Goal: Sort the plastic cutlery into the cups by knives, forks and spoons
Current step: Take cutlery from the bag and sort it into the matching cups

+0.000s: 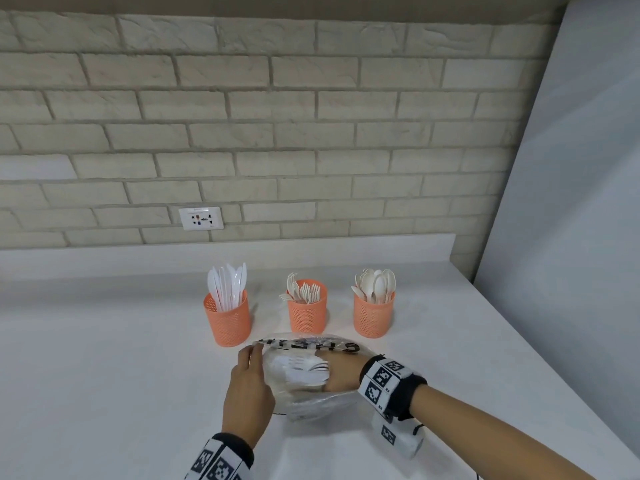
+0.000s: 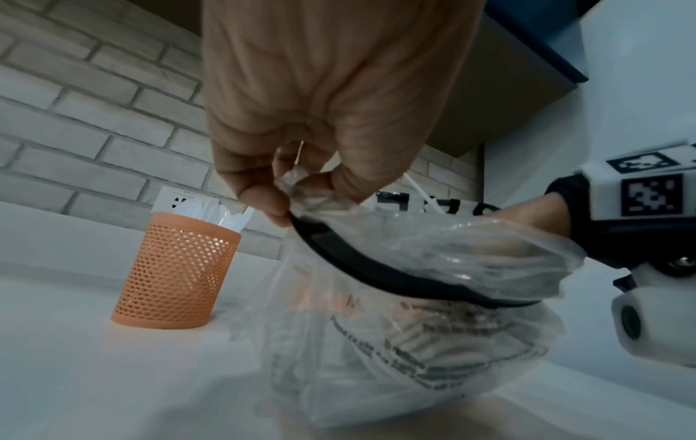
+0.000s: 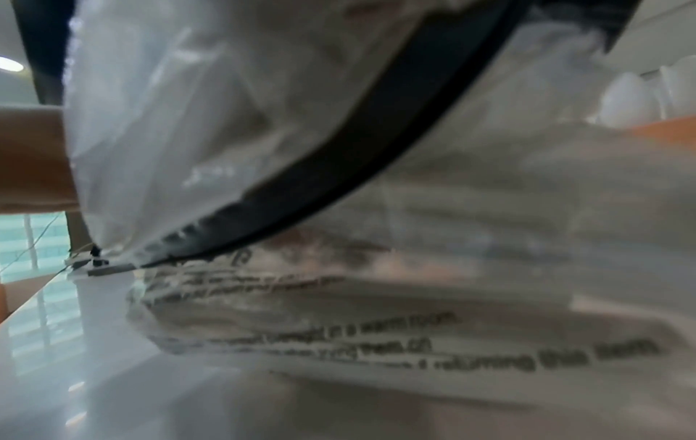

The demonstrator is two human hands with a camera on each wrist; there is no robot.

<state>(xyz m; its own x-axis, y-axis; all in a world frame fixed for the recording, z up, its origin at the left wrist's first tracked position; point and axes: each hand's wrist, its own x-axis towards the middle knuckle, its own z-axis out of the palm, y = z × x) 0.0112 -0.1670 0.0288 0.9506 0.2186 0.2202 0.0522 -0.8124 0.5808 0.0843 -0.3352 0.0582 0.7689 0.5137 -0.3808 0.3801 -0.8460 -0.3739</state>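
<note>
White counter (image 1: 104, 375) holds a limp, slippery bag (image 1: 311, 400); left hand (image 1: 247, 386) pinches its rim, right hand (image 1: 341, 372) is inside, grip unclear, apparently among light, stiff forks (image 1: 306, 370); take handles.

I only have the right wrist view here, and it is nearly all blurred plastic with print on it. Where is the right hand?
Observer: The head view shows the right hand reaching inside a clear plastic bag lying on the counter.
Operator: Who holds the bag open?
Observer: The left hand pinches the bag's rim, seen from the left wrist.
Operator: What is inside?
Observer: White forks next to the right fingers.
Operator: And the cups?
Observer: Three orange mesh cups behind the bag: knives cup, forks cup, spoons cup.
</note>
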